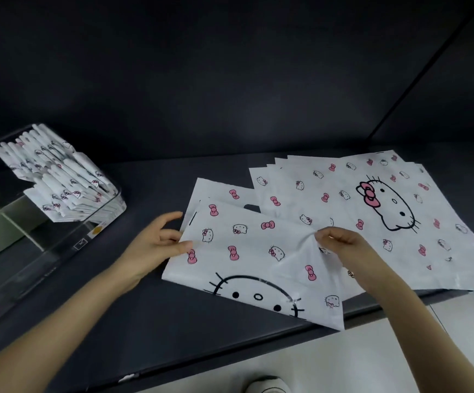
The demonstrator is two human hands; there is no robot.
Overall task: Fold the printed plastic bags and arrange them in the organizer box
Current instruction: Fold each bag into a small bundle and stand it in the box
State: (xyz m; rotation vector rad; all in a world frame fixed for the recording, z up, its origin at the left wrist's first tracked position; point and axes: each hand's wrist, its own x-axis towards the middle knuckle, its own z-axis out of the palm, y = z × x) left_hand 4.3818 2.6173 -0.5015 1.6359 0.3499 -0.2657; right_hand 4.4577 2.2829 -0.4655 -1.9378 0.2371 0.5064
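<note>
A dark grey tabletop (pixel 133 293) is being used as the work surface, with a dark wall behind it. Just right of the clear organizer box (pixel 60 245), a half-folded cat-and-bow printed bag (pixel 244 259) is being held on the tabletop. Its left edge is being pinched by the left hand (pixel 156 245), and a raised crease is being pinched by the right hand (pixel 346 248). Folded bags (pixel 60 177) are being stored, leaning, inside the box. Farther right, a fanned stack of flat bags (pixel 371 199) is being overlapped by the held bag.
</note>
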